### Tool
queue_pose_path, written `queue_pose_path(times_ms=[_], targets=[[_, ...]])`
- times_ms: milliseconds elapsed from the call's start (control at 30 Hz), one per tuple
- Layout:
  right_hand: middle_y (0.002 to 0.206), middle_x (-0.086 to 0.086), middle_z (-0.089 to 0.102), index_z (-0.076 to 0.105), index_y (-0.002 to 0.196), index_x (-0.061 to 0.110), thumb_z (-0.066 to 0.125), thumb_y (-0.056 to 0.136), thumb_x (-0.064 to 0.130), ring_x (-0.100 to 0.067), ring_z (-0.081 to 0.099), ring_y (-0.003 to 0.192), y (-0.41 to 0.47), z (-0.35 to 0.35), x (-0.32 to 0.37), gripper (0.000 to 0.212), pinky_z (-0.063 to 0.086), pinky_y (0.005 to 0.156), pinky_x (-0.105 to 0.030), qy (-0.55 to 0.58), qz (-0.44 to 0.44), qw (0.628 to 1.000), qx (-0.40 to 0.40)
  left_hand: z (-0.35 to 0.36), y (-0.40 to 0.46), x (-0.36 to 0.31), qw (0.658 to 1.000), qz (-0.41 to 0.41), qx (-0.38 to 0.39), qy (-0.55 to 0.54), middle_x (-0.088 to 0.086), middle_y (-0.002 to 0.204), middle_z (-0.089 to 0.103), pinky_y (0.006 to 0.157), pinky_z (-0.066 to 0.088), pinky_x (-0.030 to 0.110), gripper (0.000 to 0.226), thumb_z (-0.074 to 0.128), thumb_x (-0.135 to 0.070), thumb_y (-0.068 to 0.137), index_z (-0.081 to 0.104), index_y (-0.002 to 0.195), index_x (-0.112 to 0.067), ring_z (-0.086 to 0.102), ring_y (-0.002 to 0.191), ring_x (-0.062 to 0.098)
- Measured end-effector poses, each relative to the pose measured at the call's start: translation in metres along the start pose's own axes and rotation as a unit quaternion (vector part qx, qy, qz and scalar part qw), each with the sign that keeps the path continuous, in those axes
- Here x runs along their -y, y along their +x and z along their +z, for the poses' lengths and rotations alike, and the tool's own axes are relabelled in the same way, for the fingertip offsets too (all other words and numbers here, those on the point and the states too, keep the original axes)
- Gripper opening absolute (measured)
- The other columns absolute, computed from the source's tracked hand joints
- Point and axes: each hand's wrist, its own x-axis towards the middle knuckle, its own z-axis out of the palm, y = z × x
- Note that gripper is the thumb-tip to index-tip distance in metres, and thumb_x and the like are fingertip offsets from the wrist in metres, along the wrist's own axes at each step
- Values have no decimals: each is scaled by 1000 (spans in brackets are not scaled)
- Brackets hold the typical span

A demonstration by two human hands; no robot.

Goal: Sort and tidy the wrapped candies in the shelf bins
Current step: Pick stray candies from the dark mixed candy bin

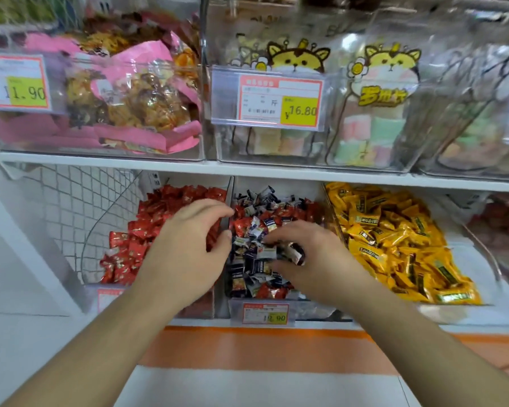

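Three clear bins stand side by side on the lower shelf. The left bin holds red wrapped candies (147,221). The middle bin (315,311) holds dark-and-white wrapped candies (253,268) with red ones (243,226) mixed in. My left hand (185,248) hovers over the right side of the red bin, fingers loosely curved toward the divider, with nothing visibly in it. My right hand (315,257) is down in the middle bin, its fingers curled around a few dark-and-white candies (296,252).
To the right sits a bin of yellow wrapped candies (394,233). A price label (265,313) hangs on the middle bin's front. The upper shelf (100,160) carries clear bins of pink snack bags (135,98) and marshmallow packs (376,113). A wire mesh panel (80,207) stands at left.
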Motion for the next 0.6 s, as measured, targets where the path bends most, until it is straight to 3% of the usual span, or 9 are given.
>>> queue_pose_path(times_ms=[67, 133, 333, 400, 500, 600], targets=[[139, 23, 55, 68, 129, 42, 74, 90, 45, -2, 36, 125, 7, 13, 0, 40, 30, 110, -30, -71, -64, 994, 57, 10, 0, -1, 1000, -1, 30, 3, -26, 141, 49, 109, 26, 14, 37, 58, -33, 100, 60, 137, -35, 45, 130, -3], [145, 22, 50, 66, 131, 46, 70, 91, 52, -13, 33, 133, 15, 25, -5, 40, 29, 113, -39, -113, -67, 990, 58, 19, -1, 0, 998, -1, 58, 21, -24, 149, 44, 111, 21, 13, 40, 56, -35, 101, 57, 141, -35, 39, 137, -2], [128, 2, 69, 76, 122, 32, 78, 88, 26, -32, 55, 118, 29, 30, -32, 34, 50, 96, -46, -147, -9, 983, -109, 26, -5, 3, 997, -4, 73, 39, -30, 154, 35, 110, 25, 14, 38, 55, -35, 102, 57, 140, -36, 37, 140, -3], [130, -5, 68, 74, 127, 27, 80, 86, 19, -35, 56, 119, 28, 29, -34, 41, 51, 99, -49, -117, -5, 986, -116, 27, -5, 3, 996, -2, 77, 40, -30, 155, 34, 110, 23, 13, 39, 55, -35, 102, 58, 141, -35, 36, 140, -4], [139, -4, 63, 72, 131, 26, 76, 86, 10, -33, 50, 130, 23, 22, -29, 48, 45, 109, -50, -101, -25, 988, -115, 26, -5, 3, 996, 5, 75, 48, -27, 156, 36, 109, 13, 8, 39, 55, -33, 102, 59, 140, -34, 33, 143, -2], [129, 12, 64, 74, 122, 31, 74, 91, 11, -18, 50, 127, 12, 11, -22, 37, 44, 110, -39, -34, -44, 995, -83, 23, -8, 3, 996, 8, 73, 46, -26, 156, 37, 109, 12, 6, 39, 56, -31, 102, 60, 140, -33, 31, 145, -2]])
